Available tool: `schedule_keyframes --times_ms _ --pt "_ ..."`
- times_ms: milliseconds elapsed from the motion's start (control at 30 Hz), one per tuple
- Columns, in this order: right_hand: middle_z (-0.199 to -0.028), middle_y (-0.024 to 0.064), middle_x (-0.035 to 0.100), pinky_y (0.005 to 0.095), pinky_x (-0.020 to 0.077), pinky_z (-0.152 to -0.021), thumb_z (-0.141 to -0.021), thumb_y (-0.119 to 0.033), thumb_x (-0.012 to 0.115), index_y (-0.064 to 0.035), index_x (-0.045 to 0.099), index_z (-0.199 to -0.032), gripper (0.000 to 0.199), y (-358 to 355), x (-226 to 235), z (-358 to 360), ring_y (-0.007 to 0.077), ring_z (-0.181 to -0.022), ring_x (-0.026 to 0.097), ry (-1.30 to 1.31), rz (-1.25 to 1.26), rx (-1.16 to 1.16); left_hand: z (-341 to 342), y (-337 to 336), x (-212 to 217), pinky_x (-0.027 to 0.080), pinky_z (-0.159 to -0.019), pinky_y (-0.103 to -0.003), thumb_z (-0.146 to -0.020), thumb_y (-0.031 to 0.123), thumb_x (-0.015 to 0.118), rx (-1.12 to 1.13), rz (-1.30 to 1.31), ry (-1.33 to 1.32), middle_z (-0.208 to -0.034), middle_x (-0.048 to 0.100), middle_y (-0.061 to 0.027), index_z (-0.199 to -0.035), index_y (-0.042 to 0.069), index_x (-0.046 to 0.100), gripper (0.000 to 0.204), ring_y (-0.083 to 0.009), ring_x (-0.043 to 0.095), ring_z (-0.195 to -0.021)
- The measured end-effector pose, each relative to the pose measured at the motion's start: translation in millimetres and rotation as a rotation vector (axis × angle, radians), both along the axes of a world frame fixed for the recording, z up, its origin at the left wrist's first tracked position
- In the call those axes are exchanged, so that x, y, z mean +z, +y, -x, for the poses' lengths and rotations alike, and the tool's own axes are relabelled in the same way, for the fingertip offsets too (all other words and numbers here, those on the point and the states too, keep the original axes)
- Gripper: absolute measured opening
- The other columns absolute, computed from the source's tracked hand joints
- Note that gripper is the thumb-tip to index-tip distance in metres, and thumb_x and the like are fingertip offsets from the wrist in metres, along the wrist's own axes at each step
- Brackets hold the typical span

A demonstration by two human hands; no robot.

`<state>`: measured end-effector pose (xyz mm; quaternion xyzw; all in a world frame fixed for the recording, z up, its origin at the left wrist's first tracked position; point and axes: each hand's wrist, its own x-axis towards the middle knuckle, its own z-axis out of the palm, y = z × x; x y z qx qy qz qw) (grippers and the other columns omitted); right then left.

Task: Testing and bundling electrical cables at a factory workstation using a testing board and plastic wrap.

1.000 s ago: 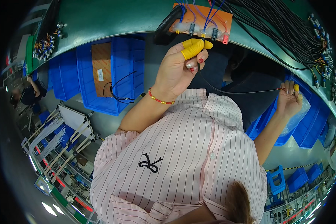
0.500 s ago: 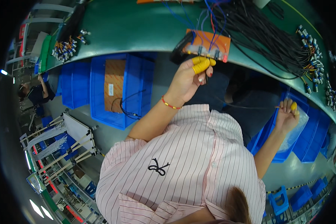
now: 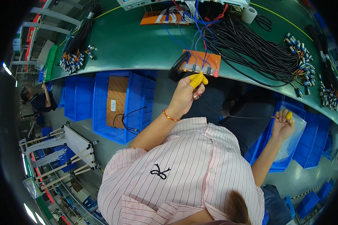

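My left hand [image 3: 187,92], with yellow finger cots on its fingertips, is closed in a pinch right at the near edge of an orange board [image 3: 213,59]. Blue wires run up from this board, and a row of small terminals lines its edge. A thin black cable [image 3: 234,116] hangs from the left hand across my lap to the right. Its other end, where short coloured wires show, is between the fingertips of my right hand [image 3: 283,126]. The cable's tip at the left hand is hidden by the fingers. A black rounded object [image 3: 179,66] lies against the board's left side.
Bundled black cables with metal connectors [image 3: 255,52] cover the bench's right side; another bundle [image 3: 79,47] lies left. At the back are a second orange board [image 3: 148,18], an instrument [image 3: 139,3] and a white roll [image 3: 249,15]. Blue bins [image 3: 97,125] stand below the bench edge.
The view has shifted, showing more of the bench. My left hand stays at the board's edge with its fingertips closer together. My right hand's fingers have curled more around the cable end.
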<state>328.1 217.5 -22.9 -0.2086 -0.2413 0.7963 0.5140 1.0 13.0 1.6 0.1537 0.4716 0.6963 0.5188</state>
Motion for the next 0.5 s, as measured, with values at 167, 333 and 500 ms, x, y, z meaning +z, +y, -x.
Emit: schedule_keyframes --times_ms 167,333,500 --pt "-0.066 0.0057 0.034 0.0297 0.0270 -0.064 -0.076 -0.013 0.050 -0.0081 0.037 -0.067 0.017 -1.2 6.5 -4.9 0.0153 -0.063 0.030 -0.067 -0.005 -0.052 -3.3 0.0 -0.7 0.030 -0.051 -0.018 -0.101 0.020 0.046 0.048 0.020 -0.004 -0.061 0.047 0.0018 -0.098 0.001 0.059 0.024 -0.0035 0.035 -0.051" --pt "-0.068 0.0057 0.035 0.0300 0.0268 -0.065 -0.075 -0.014 0.050 -0.0077 0.036 -0.067 0.017 1.0 -1.6 -15.4 0.0154 -0.065 0.031 -0.122 -0.012 -0.002 -6.9 1.8 2.8 0.029 -0.051 -0.019 -0.102 0.020 0.045 0.080 0.048 -0.022 -0.061 0.045 0.0012 -0.099 0.000 0.059 0.025 -0.0046 0.033 -0.051" --pt "-0.067 0.0055 0.034 0.0304 0.0265 -0.067 -0.076 -0.015 0.050 -0.0076 0.036 -0.068 0.017 3.1 -5.7 -8.3 0.0155 -0.067 0.031 -0.153 -0.026 0.032 -7.5 1.9 0.6 0.030 -0.048 -0.019 -0.100 0.017 0.047 0.087 0.020 -0.045 -0.062 0.049 0.0010 -0.096 0.001 0.060 0.021 -0.0044 0.038 -0.051"
